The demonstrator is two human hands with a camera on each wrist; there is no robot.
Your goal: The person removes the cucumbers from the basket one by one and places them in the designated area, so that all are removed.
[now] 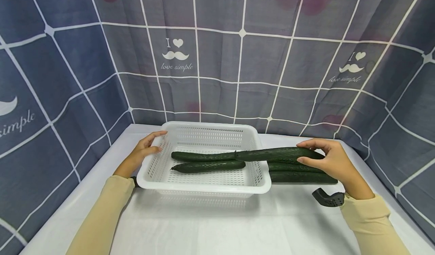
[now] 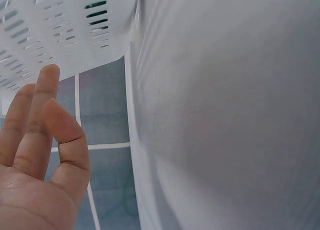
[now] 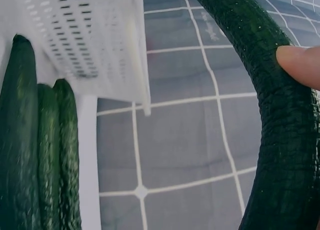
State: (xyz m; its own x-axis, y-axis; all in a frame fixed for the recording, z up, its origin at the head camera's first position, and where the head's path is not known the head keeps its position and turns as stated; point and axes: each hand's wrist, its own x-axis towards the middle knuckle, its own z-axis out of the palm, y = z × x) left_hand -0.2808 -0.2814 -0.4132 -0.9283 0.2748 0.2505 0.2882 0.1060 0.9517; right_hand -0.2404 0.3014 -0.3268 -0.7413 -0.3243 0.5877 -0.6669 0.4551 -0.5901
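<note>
My right hand (image 1: 326, 156) pinches a dark green cucumber (image 1: 272, 154) between thumb and fingers near its right end. That cucumber lies roughly level above the right rim of a white perforated plastic basket (image 1: 204, 189), its left tip over the inside. Two cucumbers (image 1: 210, 167) lie side by side on the basket floor. At the basket's left rim my left hand (image 1: 139, 153) holds on, thumb over the edge; in the left wrist view its other fingers (image 2: 47, 83) reach along the outer wall. The right wrist view shows my thumb (image 3: 302, 65) pressed on the held cucumber's skin.
Right of the basket, more cucumbers (image 1: 302, 177) lie together on the white tablecloth (image 1: 204, 228), partly under the held one. A grey grid-patterned curtain (image 1: 217, 58) stands behind and at both sides. A black wrist device (image 1: 327, 198) juts from below my right wrist.
</note>
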